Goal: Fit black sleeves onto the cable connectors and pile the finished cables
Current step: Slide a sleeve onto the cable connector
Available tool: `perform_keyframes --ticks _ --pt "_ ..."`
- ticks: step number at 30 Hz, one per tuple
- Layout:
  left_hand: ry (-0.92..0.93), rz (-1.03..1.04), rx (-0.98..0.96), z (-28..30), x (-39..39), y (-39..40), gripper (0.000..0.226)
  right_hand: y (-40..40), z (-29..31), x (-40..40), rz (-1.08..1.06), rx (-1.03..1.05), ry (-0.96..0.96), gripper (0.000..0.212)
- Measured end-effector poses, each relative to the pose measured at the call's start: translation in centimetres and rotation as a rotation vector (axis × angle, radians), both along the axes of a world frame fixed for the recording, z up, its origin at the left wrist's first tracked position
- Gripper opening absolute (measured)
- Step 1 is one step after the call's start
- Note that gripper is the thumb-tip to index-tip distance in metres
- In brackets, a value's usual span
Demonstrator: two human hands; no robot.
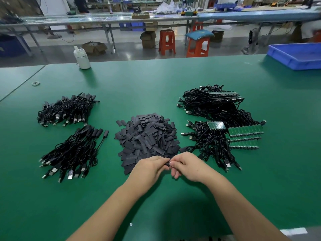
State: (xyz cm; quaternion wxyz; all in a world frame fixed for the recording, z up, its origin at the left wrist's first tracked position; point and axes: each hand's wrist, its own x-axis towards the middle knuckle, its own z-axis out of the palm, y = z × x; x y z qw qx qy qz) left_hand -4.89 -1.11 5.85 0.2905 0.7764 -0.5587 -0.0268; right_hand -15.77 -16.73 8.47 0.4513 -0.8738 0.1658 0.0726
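Over green worktop, pinching one light, floppy sleeve between left hand and right hand, probably best gripping edges, keeping mouth open.

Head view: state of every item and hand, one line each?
Left hand: pinches a black sleeve with the right.
Right hand: pinches the same sleeve.
Sleeve pile: loose heap, mid-table.
Sleeved cables: two piles, left side.
Bare cables: stacked on the right, green boards exposed.
White bottle: upright, far edge.
Blue bin: on the table's far right corner, contents not visible.
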Motion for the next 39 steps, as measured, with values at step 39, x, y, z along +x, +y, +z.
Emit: perform_keyframes --ticks 39 --pt "-0.196 -0.016 0.075 -0.7 0.0 -0.8 0.055 -0.1 0.0 0.0 -0.048 -0.168 0.003 0.025"
